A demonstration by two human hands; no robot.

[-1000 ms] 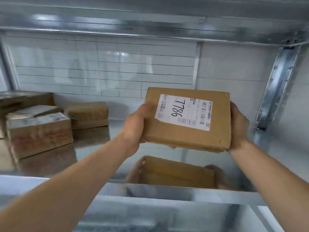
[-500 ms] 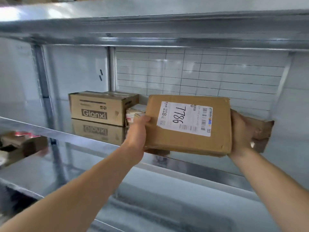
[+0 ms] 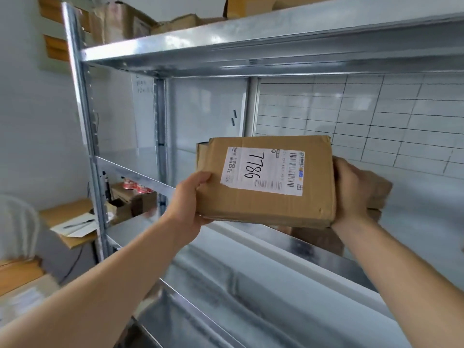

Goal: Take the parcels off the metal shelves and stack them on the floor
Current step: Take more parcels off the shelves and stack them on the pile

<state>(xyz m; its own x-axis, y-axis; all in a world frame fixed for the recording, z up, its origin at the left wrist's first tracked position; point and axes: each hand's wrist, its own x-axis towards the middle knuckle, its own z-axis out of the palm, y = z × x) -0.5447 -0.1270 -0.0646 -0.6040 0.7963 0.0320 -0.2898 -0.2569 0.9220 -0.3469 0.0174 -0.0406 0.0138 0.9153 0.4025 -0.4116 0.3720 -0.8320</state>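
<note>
The parcel (image 3: 266, 204), a flat brown cardboard box, is being held up in the air between both hands, in front of the gap between two metal shelves and just above the front lip of the lower shelf (image 3: 140, 175). Its white label (image 3: 263, 170) is facing the camera (the handwritten number 7786 is running sideways down it, beside some barcodes). The left hand (image 3: 190, 202) is gripping the box's lower left corner, with the thumb lying on the front face and the fingers curling out of sight underneath. The right hand (image 3: 351, 192) is clasping the right edge, its fingers wrapping behind the box where they cannot be seen. Another brown box (image 3: 202, 149) is peeking out behind the parcel's upper left corner, and more cardboard (image 3: 380, 194) is showing behind the right hand, on the lower shelf. Several boxes (image 3: 120, 21) are sitting on the upper shelf (image 3: 251, 41). To the left, beyond the upright post (image 3: 80, 96), a sheet of paper (image 3: 75, 226) with a pen on it is lying on a small desk, and two red-topped cans (image 3: 129, 184) are standing on an open carton (image 3: 125, 205).
</note>
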